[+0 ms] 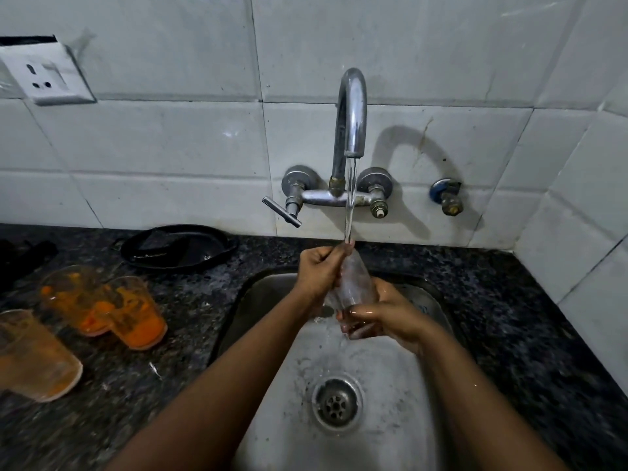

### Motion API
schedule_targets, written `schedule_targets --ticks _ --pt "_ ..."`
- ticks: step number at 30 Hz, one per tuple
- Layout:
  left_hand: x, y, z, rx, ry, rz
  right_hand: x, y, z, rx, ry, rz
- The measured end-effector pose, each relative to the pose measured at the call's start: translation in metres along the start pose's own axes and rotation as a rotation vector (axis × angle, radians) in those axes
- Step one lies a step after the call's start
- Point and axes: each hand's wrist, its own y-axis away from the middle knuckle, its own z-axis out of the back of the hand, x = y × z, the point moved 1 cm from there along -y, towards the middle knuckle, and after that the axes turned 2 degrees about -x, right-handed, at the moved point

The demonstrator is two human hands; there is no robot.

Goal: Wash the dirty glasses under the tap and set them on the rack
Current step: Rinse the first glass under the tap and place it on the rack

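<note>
A clear glass (355, 282) is held tilted over the steel sink (265, 300), its far end under the running stream from the chrome tap (351, 110). My left hand (321, 266) grips its upper far end. My right hand (380, 314) wraps its lower end, wet, with water spilling off it. Three dirty glasses smeared with orange stand upside down on the counter at left: two together (71, 294) (136, 312) and a third (30, 355) near the left edge. No rack is in view.
A black pan-like dish (180, 246) lies on the dark granite counter (526, 328) behind the sink. The tap lever (282, 211) sticks out left; a blue valve (445, 195) is on the tiled wall. A wall socket (44, 74) sits upper left. The drain (336, 404) is below my hands.
</note>
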Motion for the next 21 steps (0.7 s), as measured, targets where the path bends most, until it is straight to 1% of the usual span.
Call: schedule_targets --ticks 1,2,4,5,6,7,9,10,11,12,13,14,16,18,19,20,21 --pt "0.002 -0.001 -0.002 0.004 -0.071 0.017 0.000 0.002 -0.003 -0.064 0.095 0.007" --pt "0.002 -0.002 -0.005 0.002 -0.163 0.036 0.001 0.001 -0.008 -0.163 0.329 0.031" --pt "0.000 -0.004 -0.013 -0.051 -0.315 0.067 0.003 0.002 -0.021 -0.378 0.987 0.112" --pt "-0.001 -0.005 -0.015 -0.095 -0.364 0.062 -0.001 0.001 -0.025 -0.440 1.125 0.162" --pt "-0.003 -0.005 -0.016 -0.129 -0.387 0.042 -0.004 -0.001 -0.025 -0.446 1.116 0.180" --pt "-0.004 -0.004 -0.016 -0.142 -0.383 0.028 -0.003 -0.001 -0.023 -0.402 0.975 0.174" --pt "-0.006 -0.002 -0.011 -0.112 -0.280 0.027 -0.004 -0.004 -0.011 -0.237 0.485 0.136" --pt "-0.006 -0.001 -0.007 -0.088 -0.212 0.018 -0.006 -0.007 -0.004 -0.126 0.302 0.075" --pt "-0.006 -0.001 -0.003 -0.062 -0.168 -0.004 -0.008 -0.009 0.001 -0.035 0.206 0.014" --pt "-0.005 -0.002 0.000 -0.032 -0.163 -0.030 -0.008 -0.012 0.005 0.018 0.177 -0.014" --pt "-0.006 -0.002 0.001 0.014 -0.179 -0.056 -0.009 -0.017 0.007 0.025 0.183 -0.003" --pt "-0.006 -0.002 0.003 0.078 -0.205 -0.080 -0.008 -0.021 0.008 -0.010 0.210 0.028" --pt "-0.009 0.000 0.006 0.235 -0.260 -0.134 -0.005 -0.031 0.010 -0.155 0.340 0.123" --pt "-0.014 0.003 0.011 0.454 -0.369 -0.228 0.003 -0.037 0.014 -0.296 0.417 0.250" --pt "-0.015 0.004 0.013 0.597 -0.520 -0.288 0.005 -0.040 0.017 -0.325 0.438 0.317" --pt "-0.013 0.001 0.015 0.733 -0.767 -0.371 0.008 -0.043 0.020 -0.335 0.514 0.374" --pt "-0.011 -0.003 0.017 0.852 -1.082 -0.447 0.012 -0.043 0.021 -0.327 0.662 0.428"
